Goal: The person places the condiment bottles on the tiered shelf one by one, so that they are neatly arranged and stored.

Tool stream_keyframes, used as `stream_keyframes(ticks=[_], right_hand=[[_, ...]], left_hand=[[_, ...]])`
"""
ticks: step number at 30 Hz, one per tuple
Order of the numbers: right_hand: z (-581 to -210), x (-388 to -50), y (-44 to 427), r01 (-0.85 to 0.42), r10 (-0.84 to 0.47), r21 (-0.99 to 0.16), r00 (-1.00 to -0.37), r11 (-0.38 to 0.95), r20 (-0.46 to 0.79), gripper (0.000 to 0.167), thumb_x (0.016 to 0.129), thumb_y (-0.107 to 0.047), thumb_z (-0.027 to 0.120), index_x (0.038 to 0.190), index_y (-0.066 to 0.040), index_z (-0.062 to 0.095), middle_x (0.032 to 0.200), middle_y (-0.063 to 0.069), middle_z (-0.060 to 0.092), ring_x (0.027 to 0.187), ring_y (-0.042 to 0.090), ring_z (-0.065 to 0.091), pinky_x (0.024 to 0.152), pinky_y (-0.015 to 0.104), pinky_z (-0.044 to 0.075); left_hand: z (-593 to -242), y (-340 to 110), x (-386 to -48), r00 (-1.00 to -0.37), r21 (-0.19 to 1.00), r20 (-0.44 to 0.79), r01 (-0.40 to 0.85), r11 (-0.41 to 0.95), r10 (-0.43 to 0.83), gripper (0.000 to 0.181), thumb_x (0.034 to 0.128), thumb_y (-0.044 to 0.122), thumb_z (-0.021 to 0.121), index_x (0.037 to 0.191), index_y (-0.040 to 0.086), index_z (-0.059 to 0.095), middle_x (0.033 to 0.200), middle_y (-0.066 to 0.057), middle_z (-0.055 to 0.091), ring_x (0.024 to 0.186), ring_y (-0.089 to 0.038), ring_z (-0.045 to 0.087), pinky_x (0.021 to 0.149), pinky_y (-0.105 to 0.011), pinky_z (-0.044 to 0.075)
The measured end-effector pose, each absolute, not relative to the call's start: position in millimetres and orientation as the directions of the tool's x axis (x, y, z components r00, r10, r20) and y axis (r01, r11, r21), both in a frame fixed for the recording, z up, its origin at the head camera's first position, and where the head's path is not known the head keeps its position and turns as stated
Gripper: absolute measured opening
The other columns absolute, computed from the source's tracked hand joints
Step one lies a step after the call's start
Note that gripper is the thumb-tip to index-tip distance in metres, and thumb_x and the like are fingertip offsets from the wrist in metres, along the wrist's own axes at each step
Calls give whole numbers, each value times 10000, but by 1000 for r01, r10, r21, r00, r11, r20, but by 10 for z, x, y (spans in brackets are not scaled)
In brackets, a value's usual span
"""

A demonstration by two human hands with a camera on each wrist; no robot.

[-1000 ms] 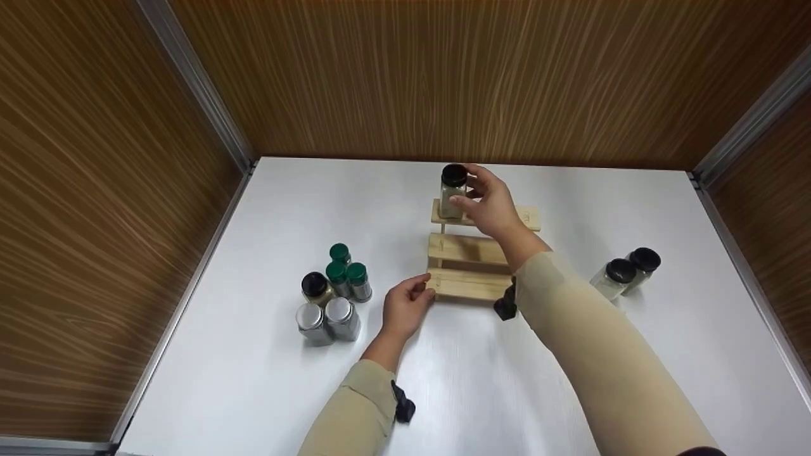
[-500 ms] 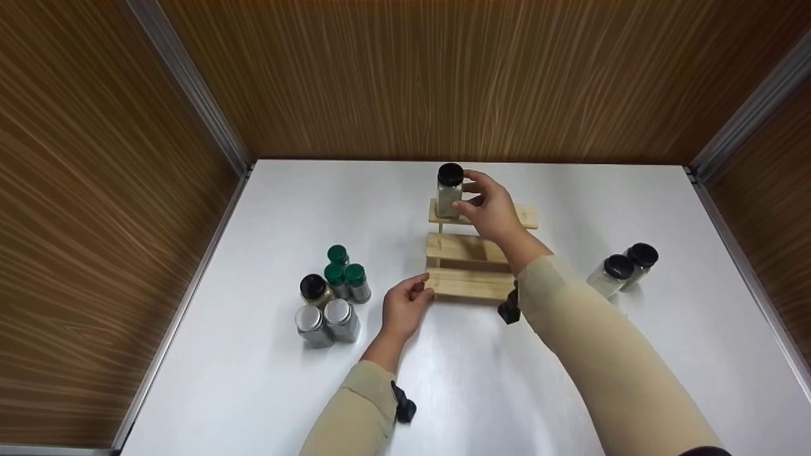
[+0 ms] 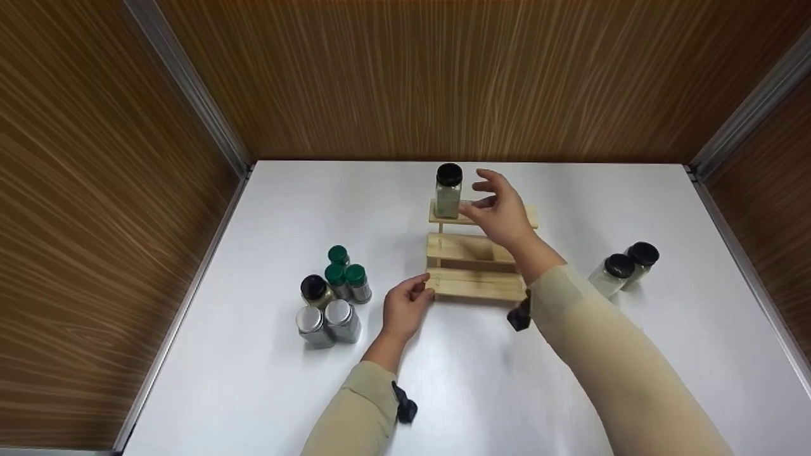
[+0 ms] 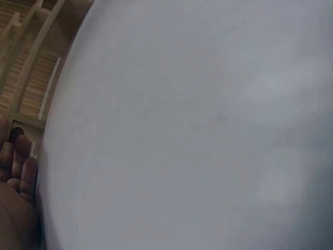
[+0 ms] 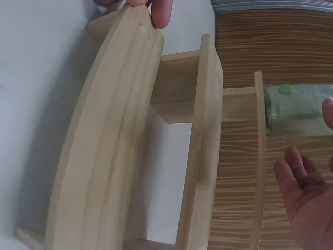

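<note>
A three-tier wooden spice rack (image 3: 475, 288) stands mid-table. My left hand (image 3: 404, 310) pinches the left end of its lowest step; the left wrist view shows those curled fingers (image 4: 18, 166) at the rack's edge. On the left end of the top step a glass spice jar (image 3: 448, 197) with a black lid stands upright, pale green contents inside. Just right of that jar is my right hand (image 3: 507, 212), its fingers spread and holding nothing. The thumb tip is close to the glass, and whether it touches I cannot tell. The right wrist view shows the jar (image 5: 299, 109) beyond the parted fingers.
Left of the rack several containers stand grouped: green-capped shakers (image 3: 358, 285), a black-lidded jar (image 3: 315, 290) and two silver-lidded ones (image 3: 342, 320). Two more black-lidded glass jars (image 3: 614, 275) stand at the right. Wood-grain panels (image 3: 405, 82) border the white table.
My right hand has let go of the black-lidded jar on the top step and drawn off to the right. The left hand still holds the rack's front corner.
</note>
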State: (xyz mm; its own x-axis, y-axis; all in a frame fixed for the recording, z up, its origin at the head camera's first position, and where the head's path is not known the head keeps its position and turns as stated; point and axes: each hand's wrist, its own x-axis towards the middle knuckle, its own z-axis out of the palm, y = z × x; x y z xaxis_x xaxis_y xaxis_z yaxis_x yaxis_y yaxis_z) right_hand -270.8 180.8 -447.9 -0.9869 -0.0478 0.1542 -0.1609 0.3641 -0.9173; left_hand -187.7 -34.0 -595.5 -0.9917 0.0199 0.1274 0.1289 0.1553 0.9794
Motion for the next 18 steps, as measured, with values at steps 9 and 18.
stream_keyframes(ticks=[9, 18], right_hand=[[-4594, -2243, 2503, -236, 128, -856, -936, 461, 327, 552, 923, 23, 787, 1428, 50, 567, 1363, 240, 638, 1069, 351, 661, 852, 201, 549], [-4725, -1722, 3100, -53, 371, -764, -851, 643, 371, 529, 930, -57, 802, 1407, 27, 590, 1339, 210, 634, 1203, 395, 605, 1002, 422, 473]], left_hand=[[-5962, -330, -1859, -992, 983, 122, 120, 139, -7, 303, 928, -32, 777, 1223, -89, 737, 1003, -184, 733, 773, -107, 532, 716, -200, 484], [-5938, -323, -1869, -994, 982, 111, 107, 155, -18, 290, 918, -124, 730, 1203, -169, 699, 1003, -283, 708, 792, -196, 547, 710, -187, 471]])
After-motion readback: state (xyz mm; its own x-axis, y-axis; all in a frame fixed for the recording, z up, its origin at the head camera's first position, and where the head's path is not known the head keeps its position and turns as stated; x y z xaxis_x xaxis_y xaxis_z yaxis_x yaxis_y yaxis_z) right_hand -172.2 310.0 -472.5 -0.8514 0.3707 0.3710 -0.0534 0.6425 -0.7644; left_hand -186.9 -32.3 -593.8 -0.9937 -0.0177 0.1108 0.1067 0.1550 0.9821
